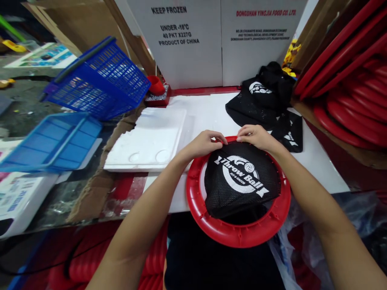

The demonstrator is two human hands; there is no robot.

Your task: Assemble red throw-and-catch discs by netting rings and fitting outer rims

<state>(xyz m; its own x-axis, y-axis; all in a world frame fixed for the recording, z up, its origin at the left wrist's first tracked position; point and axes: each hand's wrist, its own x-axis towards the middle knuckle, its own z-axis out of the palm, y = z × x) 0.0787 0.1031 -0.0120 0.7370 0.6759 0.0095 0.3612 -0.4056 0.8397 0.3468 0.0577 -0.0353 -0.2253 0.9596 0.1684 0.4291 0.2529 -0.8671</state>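
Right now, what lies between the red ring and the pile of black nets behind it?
In the head view, both hands, left and right, pinching the black net at the red ring's far rim; beyond them, bare white tabletop before the pile.

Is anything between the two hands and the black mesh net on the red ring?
Nothing visible. The left hand and right hand both already rest on the mesh net at the far edge of the red ring.

Packing workshop: stacked red rings (347,96), cartons (211,40), baskets (99,80).

Head cam looks fwd/down, close over red ring (238,235) on white table (317,169).
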